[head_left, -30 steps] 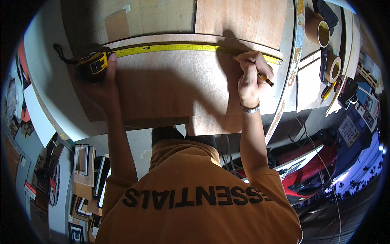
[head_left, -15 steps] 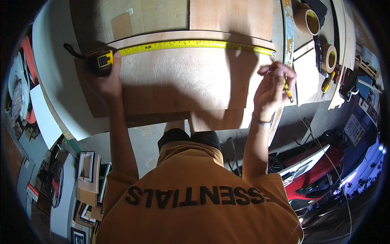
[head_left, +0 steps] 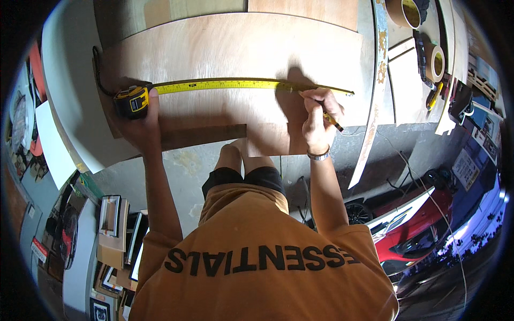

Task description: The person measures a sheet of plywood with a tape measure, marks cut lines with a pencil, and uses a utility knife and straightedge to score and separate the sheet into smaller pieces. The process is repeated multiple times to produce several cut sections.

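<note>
My left hand [head_left: 140, 125] is closed around a black and yellow tape measure [head_left: 131, 101], with the thumb on the side where the blade comes out. The yellow blade [head_left: 219, 85] stretches rightward across a light plywood sheet [head_left: 214, 48] and ends near its right side. In my right hand [head_left: 322, 113] is a pencil [head_left: 333, 122], its back end pointing down and right. The fingertips of that hand are close to the blade's lower edge, right of the middle. Whether the pencil tip touches the wood, I cannot tell.
A paint-worn metal straightedge [head_left: 378, 75] lies right of the sheet. Beyond it are tape rolls [head_left: 435, 61] and a yellow utility knife [head_left: 435, 97]. Picture frames [head_left: 111, 214] are stacked at lower left. A red car [head_left: 412, 235] stands at lower right.
The tape measure and blade have moved nearer to me on the plywood. My right hand has shifted left from the blade's end to its lower edge, still with the pencil.
</note>
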{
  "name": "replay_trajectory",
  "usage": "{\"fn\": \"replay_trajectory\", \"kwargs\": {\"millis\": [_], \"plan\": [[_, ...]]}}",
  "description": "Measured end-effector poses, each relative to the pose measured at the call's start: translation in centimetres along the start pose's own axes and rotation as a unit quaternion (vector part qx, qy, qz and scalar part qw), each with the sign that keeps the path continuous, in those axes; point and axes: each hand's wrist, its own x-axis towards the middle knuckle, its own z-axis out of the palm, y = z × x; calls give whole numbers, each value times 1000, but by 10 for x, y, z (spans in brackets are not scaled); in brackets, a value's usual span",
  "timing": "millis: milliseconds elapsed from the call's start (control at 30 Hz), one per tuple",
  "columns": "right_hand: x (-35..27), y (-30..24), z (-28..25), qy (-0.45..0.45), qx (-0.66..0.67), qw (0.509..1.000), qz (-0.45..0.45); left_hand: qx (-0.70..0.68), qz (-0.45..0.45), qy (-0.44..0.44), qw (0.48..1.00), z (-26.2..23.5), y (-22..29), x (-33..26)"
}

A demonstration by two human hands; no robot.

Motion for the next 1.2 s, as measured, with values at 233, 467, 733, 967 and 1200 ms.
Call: {"fn": "replay_trajectory", "kwargs": {"millis": [233, 467, 733, 967, 1200], "plan": [[5, -5, 12, -2, 53, 999, 1, -19, 10, 44, 999, 3, 1, -4], [7, 1, 15, -16, 30, 999, -37, -29, -23, 27, 999, 1, 5, -4], [7, 3, 17, -16, 30, 998, -50, -34, -9, 29, 999, 2, -1, -5], [8, 2, 16, -18, 21, 997, -67, -32, -30, 23, 999, 1, 3, -4], [4, 4, 15, -27, 25, 998, -45, 39, 18, 36, 998, 3, -15, -5]]}}
